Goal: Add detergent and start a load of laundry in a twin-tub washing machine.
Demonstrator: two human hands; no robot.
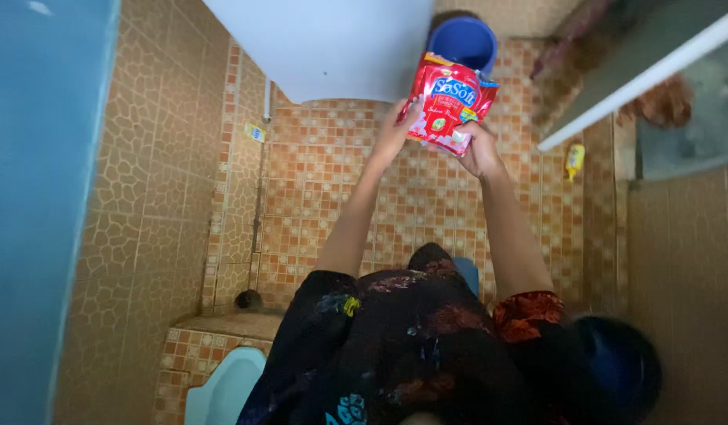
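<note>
Both my arms reach forward over a tiled floor. A red plastic pouch with a blue patch is held up between my hands. My left hand grips its left edge, and my right hand holds its lower right corner. The pouch hangs just below a blue bucket and beside a large white basin.
Orange and brown tiles cover the floor and walls. A pale blue squat toilet sits at the lower left. A yellow bottle lies by the right wall. A dark blue round container is at the lower right. A blue door fills the left.
</note>
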